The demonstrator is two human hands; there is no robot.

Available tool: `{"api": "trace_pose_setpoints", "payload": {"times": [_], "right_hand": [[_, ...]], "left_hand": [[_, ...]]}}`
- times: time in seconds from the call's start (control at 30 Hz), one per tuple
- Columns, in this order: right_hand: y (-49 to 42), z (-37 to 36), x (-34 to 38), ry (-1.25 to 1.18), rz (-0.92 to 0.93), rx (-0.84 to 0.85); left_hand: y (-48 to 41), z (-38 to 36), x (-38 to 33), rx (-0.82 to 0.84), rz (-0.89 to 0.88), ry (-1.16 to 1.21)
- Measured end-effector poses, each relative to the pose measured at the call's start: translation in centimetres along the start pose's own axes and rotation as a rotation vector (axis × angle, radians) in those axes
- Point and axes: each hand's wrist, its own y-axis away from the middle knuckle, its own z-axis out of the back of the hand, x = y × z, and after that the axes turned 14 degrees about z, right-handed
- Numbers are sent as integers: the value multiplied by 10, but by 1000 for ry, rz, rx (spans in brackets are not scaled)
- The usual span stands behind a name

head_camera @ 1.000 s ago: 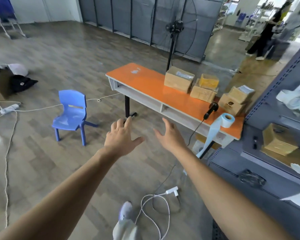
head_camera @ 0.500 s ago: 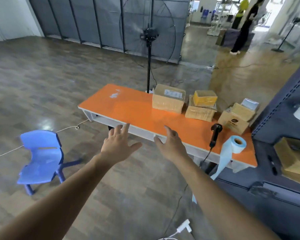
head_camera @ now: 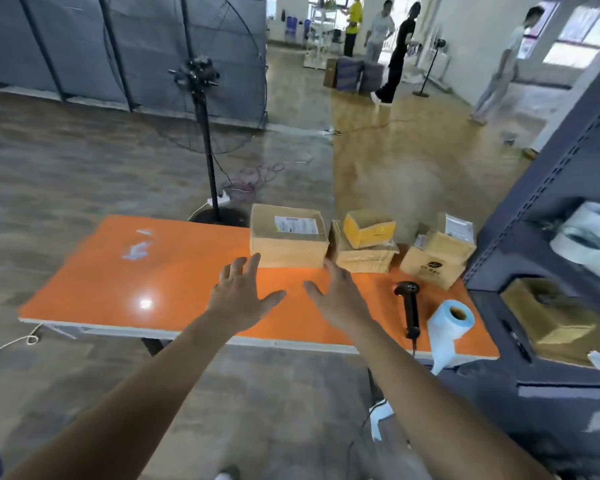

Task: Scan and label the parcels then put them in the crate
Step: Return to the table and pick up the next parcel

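Several cardboard parcels stand along the far edge of an orange table (head_camera: 125, 289). The largest parcel (head_camera: 288, 242) carries a white label; right of it a small yellow box (head_camera: 369, 228) sits on a flat parcel (head_camera: 364, 256), and another brown parcel (head_camera: 437, 256) stands further right. A black hand scanner (head_camera: 409, 306) and a pale blue label roll (head_camera: 451, 320) lie near the table's right front corner. My left hand (head_camera: 241, 296) and my right hand (head_camera: 336, 296) hover over the table with fingers spread, holding nothing, just short of the largest parcel. No crate is visible.
A dark metal shelf unit (head_camera: 551, 209) with boxes and white rolls stands at the right. A big standing fan (head_camera: 201, 109) rises behind the table. Several people stand far back. Cables lie on the wooden floor.
The view has swung right and closer to the table; the blue chair has left the frame. Both open hands have advanced from in front of the table to over its top.
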Motion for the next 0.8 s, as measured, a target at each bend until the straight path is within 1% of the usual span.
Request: {"api": "trace_pose_setpoints", "payload": {"times": [0.2,0.33,0.47,0.57,0.67,0.8], "right_hand": [[-48,11,-8,11,-171,-87],[-65,26,-28,49,-220,-116],[-83,39,-59,70,-263,-151],[-96,49,-86,68,-278,-197],[-113,61,-114,46,-276,-194],[-141,81,-154,4,-266,-180]], "left_hand": [[-77,0,-30,107,-167,0],[-112,-7,-59,150,-244,10],[-138,-20,-89,214,-277,32],[-155,-36,-120,224,-289,47],[-173,-54,-155,253,-307,35],[-195,-76,-200,258,-279,-2]]}}
